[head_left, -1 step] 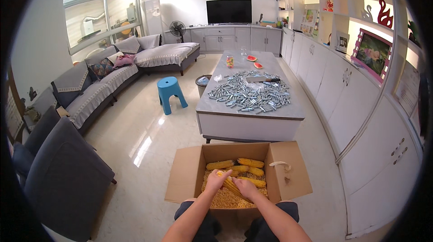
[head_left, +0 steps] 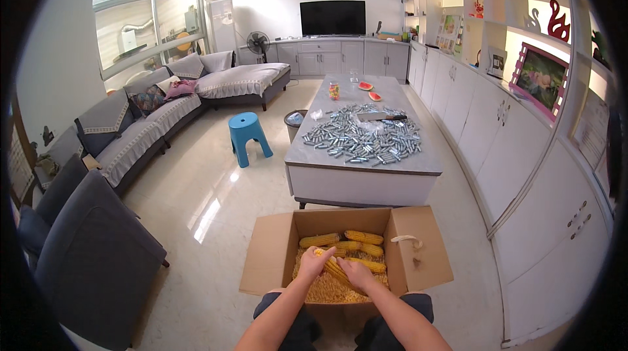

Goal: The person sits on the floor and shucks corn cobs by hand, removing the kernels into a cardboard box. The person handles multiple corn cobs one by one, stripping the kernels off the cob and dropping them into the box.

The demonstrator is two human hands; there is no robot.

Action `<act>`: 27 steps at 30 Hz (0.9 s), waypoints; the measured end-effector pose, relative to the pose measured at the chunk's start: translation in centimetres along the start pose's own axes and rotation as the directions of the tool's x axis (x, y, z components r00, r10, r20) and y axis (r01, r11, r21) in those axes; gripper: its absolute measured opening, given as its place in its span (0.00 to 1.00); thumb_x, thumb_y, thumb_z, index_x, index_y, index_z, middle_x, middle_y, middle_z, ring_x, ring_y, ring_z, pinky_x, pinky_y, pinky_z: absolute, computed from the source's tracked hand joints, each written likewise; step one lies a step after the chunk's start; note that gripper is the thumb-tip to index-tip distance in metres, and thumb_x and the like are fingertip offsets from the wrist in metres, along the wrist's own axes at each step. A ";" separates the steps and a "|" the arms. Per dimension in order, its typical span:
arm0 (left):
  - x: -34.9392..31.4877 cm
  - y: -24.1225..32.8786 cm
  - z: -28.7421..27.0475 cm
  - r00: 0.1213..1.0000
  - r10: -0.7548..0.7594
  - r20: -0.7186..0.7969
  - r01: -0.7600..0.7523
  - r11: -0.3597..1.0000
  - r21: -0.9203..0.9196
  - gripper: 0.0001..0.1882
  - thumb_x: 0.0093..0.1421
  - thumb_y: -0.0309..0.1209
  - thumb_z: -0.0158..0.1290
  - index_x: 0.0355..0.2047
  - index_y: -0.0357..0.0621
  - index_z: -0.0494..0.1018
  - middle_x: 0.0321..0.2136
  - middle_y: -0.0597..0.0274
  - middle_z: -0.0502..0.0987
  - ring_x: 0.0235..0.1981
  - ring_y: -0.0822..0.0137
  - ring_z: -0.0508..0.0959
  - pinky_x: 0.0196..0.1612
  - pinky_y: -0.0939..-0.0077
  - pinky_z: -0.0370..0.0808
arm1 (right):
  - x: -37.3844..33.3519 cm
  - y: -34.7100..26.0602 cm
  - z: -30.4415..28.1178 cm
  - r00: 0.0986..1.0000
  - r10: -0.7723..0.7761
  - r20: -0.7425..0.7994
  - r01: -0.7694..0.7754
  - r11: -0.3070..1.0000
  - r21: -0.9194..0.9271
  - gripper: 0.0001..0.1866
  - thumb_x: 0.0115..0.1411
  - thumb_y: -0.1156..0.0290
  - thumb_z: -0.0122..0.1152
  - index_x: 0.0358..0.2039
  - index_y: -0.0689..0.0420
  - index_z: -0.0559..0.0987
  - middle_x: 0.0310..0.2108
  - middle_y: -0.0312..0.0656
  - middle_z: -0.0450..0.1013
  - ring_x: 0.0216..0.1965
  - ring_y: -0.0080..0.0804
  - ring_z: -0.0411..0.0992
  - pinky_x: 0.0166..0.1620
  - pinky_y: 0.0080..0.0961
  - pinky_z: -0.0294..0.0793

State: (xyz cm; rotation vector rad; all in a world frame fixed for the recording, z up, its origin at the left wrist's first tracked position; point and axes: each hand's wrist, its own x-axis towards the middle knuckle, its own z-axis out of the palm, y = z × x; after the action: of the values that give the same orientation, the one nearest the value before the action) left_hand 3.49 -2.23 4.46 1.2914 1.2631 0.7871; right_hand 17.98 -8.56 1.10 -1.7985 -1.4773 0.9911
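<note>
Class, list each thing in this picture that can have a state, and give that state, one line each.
Cardboard box: open, flaps spread.
Corn cob: held in left hand and right hand.
Kernels: loose in the box.
Television: screen dark.
Blue stool: upright.
Knife: lying down.
Watermelon pieces: cut, red flesh showing.
Fan: upright; cannot tell whether running.

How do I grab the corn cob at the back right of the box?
Probably best with your grip around the middle of that corn cob, coming from above. It's long and rounded and lies crosswise, with the back wall of the box behind it and other cobs just in front, while the top looks uncovered.
</note>
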 end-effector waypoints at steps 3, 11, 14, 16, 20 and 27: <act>0.6 -1.0 0.2 0.993 0.088 -0.084 -0.089 0.996 -0.009 0.21 0.47 0.43 0.58 0.24 0.34 0.67 0.17 0.59 0.71 0.14 0.73 0.69 0.15 0.78 0.65 | 0.0 -0.5 0.6 0.995 0.010 -0.096 -0.004 0.998 0.059 0.32 0.59 0.43 0.36 0.34 0.61 0.77 0.31 0.53 0.73 0.38 0.46 0.71 0.43 0.32 0.66; 0.4 1.5 0.6 0.970 0.214 -0.118 -0.207 0.976 0.064 0.19 0.48 0.40 0.57 0.22 0.35 0.66 0.15 0.58 0.71 0.15 0.73 0.70 0.18 0.77 0.66 | 2.3 1.0 1.0 0.985 0.123 -0.118 -0.104 0.982 0.158 0.34 0.59 0.42 0.36 0.40 0.63 0.75 0.36 0.52 0.73 0.42 0.41 0.70 0.47 0.28 0.64; 0.6 1.2 -0.1 0.988 0.142 -0.068 -0.135 0.987 0.091 0.19 0.49 0.40 0.57 0.22 0.35 0.66 0.15 0.59 0.71 0.13 0.73 0.69 0.16 0.77 0.66 | 1.7 -0.2 0.9 0.999 -0.028 -0.018 0.030 0.993 0.112 0.34 0.58 0.41 0.38 0.41 0.63 0.74 0.37 0.53 0.73 0.42 0.40 0.70 0.46 0.27 0.65; 0.4 0.0 -0.7 0.986 0.145 -0.084 -0.140 0.988 0.062 0.19 0.49 0.40 0.57 0.22 0.35 0.66 0.15 0.60 0.70 0.13 0.74 0.69 0.15 0.77 0.66 | 1.7 -1.3 0.7 0.996 0.040 0.076 -0.043 0.998 0.037 0.34 0.58 0.41 0.38 0.42 0.63 0.74 0.37 0.53 0.73 0.42 0.39 0.70 0.46 0.27 0.65; -0.2 0.1 0.4 0.986 0.157 -0.049 -0.156 0.988 0.015 0.18 0.49 0.39 0.57 0.22 0.35 0.66 0.15 0.61 0.70 0.13 0.75 0.68 0.15 0.77 0.65 | 2.7 2.4 1.9 1.000 -0.011 0.015 0.010 0.993 0.114 0.38 0.56 0.35 0.32 0.40 0.58 0.76 0.39 0.54 0.72 0.45 0.45 0.69 0.47 0.31 0.64; 0.9 -1.5 0.4 0.974 0.193 -0.123 -0.202 0.977 -0.064 0.16 0.49 0.37 0.57 0.24 0.35 0.68 0.16 0.61 0.70 0.14 0.74 0.69 0.15 0.78 0.64 | 2.8 1.1 1.3 0.989 0.146 0.017 -0.147 0.986 0.083 0.34 0.60 0.43 0.37 0.38 0.65 0.74 0.34 0.49 0.73 0.38 0.33 0.69 0.44 0.25 0.65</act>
State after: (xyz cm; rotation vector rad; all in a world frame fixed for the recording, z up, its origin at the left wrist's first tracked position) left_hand 3.76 -1.78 2.72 1.3385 1.1950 1.0555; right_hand 17.73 -6.05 -0.98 -1.8646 -1.3039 1.1203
